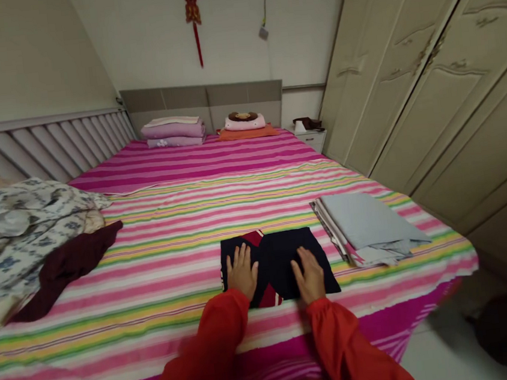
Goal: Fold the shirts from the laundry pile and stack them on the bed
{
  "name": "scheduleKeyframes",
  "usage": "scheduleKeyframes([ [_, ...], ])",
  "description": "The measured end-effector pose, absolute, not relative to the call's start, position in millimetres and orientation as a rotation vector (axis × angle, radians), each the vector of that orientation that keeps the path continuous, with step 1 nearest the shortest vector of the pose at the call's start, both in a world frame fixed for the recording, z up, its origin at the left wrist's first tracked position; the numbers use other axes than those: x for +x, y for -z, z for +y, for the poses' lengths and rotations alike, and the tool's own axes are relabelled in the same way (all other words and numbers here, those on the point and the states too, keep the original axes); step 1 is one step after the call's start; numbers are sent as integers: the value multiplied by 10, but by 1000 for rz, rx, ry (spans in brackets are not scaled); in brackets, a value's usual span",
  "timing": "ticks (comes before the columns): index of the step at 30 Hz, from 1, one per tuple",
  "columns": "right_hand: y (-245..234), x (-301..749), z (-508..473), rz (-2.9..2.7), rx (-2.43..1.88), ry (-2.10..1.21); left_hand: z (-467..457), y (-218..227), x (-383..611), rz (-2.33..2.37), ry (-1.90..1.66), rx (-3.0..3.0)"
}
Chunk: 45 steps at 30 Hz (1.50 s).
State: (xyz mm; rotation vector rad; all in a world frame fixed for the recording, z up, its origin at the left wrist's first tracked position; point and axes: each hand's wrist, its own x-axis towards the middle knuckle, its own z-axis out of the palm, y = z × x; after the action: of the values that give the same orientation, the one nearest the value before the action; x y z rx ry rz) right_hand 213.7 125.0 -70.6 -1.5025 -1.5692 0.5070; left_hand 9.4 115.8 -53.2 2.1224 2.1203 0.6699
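Observation:
A dark navy garment (278, 254) with red patches and thin white trim lies folded flat on the striped bed sheet (162, 272). On its left part rests my left hand (243, 271), palm down with the fingers stretched out. My right hand (308, 273) lies flat on the right part, its fingers also extended. Neither hand grips the cloth. Just right of the garment is a stack of folded clothes (369, 220) with a light grey piece on top.
At the left, a heap of rumpled floral cloth (34, 219) lies beside a maroon garment (69, 270). Folded purple bedding (175, 132) and a pink pillow (244, 122) sit by the headboard. A wardrobe (433, 86) stands along the right, near a small nightstand (314, 138).

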Motion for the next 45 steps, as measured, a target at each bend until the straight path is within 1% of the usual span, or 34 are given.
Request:
scheduleKeyframes([
  [3,661,2553,1431,-1332,-1718,-469,1176,600,325,1975,-644,2231],
  [7,631,2861,1646,-1270,-1864,-626,1171,673,391,1948,-580,2257],
  [13,531,2947,1869,-1238,-1994,-878,1159,645,351,1967,-550,2269],
  [18,452,2976,1899,-1229,-1963,-1010,1179,593,409,2023,-451,2231],
  [21,439,2952,1894,-1243,-1942,-992,1189,599,473,2043,-429,2236],
  [25,411,2904,1929,-1265,-1920,-961,1187,664,537,1929,-406,2339],
  [31,263,2790,1946,-1392,-1711,-899,1162,692,533,1847,-471,2280],
  [34,106,2628,1953,-1511,-1558,-861,1168,650,545,1736,-620,2118],
  [37,-65,2345,1942,-1649,-1387,-860,1224,573,527,1540,-850,1704],
  [39,-140,2097,1907,-1732,-1289,-870,1275,503,448,1415,-932,1440],
  [42,-145,1679,1823,-1829,-1192,-884,1316,390,190,1315,-969,1226],
  [45,-34,1273,1719,-1883,-1157,-905,1275,293,-140,1129,-1074,755],
])
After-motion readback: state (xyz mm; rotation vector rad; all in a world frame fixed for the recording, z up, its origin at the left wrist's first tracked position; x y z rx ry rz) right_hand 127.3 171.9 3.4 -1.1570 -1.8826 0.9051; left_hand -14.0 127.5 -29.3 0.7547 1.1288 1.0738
